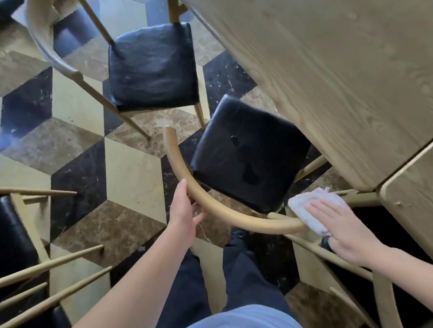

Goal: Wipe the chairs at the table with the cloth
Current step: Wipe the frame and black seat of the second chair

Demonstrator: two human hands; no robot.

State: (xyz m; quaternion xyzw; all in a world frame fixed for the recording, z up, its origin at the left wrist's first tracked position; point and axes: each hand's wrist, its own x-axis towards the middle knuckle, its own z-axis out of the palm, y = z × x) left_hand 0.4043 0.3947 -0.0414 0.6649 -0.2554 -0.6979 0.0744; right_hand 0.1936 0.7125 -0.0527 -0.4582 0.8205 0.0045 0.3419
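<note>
A wooden chair with a black padded seat [248, 151] stands right below me, its curved wooden backrest rail [213, 202] arcing from upper left to lower right. My left hand [184, 212] grips that rail near its middle. My right hand [348, 229] lies flat on a white cloth [308, 206], pressing it on the right end of the rail. A second chair with a black seat [152, 66] stands farther off, beside the long light wooden table [331, 66].
Another table section [423, 210] fills the right edge. A third chair's black seat and wooden spindles [46, 268] lie at the lower left. The floor [129, 175] has a black, tan and cream cube pattern. My dark trousers and shoe show below.
</note>
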